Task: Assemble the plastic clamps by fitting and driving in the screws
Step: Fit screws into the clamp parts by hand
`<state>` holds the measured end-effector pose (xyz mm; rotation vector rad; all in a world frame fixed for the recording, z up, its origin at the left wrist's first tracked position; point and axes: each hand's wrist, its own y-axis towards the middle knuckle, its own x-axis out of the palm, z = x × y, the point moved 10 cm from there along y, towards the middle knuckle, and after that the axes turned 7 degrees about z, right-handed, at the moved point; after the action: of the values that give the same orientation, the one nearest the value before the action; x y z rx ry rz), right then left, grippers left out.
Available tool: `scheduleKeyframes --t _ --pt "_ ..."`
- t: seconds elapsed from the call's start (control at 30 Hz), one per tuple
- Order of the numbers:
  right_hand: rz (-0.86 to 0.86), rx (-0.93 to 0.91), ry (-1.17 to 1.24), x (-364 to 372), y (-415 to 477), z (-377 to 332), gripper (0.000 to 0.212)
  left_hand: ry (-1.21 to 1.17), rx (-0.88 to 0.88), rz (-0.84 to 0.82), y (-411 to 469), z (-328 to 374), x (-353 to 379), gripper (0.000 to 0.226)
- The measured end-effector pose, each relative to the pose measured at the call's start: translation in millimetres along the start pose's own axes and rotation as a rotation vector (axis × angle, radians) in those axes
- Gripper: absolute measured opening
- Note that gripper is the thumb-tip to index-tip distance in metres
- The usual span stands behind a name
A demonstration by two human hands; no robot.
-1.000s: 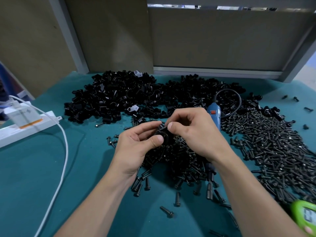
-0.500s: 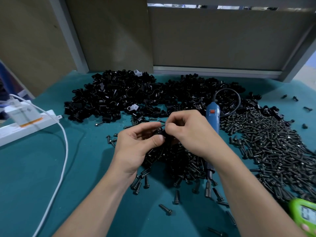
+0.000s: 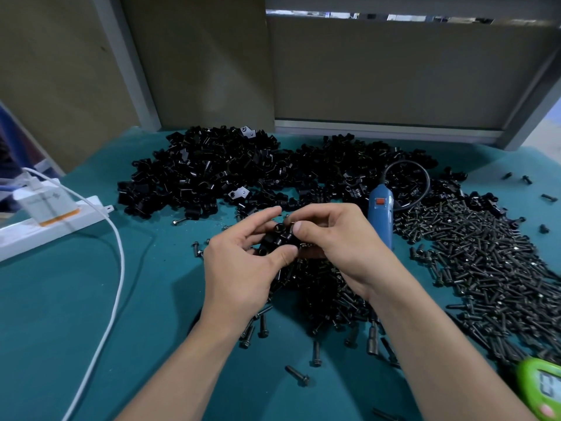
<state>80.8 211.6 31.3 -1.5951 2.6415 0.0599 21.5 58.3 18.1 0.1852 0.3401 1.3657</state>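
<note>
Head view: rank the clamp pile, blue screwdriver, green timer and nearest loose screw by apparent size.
1. clamp pile
2-3. green timer and blue screwdriver: unsure; the timer is nearer and cropped, the screwdriver partly behind the right hand
4. loose screw

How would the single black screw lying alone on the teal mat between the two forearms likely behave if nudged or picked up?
The screw has a round shank and a wider flanged head, so it would probably roll in a curve. It looks rigid and small, so likely light but fiddly to pinch.
</note>
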Motion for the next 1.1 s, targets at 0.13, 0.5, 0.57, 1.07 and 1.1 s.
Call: scheduleKeyframes --t 0.13,0.5,0.57,1.07,1.1 --pt "0.035 -0.017 -0.029 -2 1 1 0.026 -0.02 0.038 -0.015 -2 6 0 0.086" --pt "-0.046 -0.026 0.0 -5 -2 -4 0.021 -0.002 0.117 -0.017 -4 14 1 0.068" --pt "-0.031 -0.028 0.004 -6 -1 -4 0.022 -0.037 0.094 -0.017 -2 10 2 0.063" --pt "0.02 -0.13 -0.174 -11 0 -11 0.014 0.042 0.071 -0.163 -8 2 17 0.072" --pt "0.025 -0.136 -0.23 -12 0 -12 0.014 0.043 0.065 -0.17 -8 1 18 0.071"
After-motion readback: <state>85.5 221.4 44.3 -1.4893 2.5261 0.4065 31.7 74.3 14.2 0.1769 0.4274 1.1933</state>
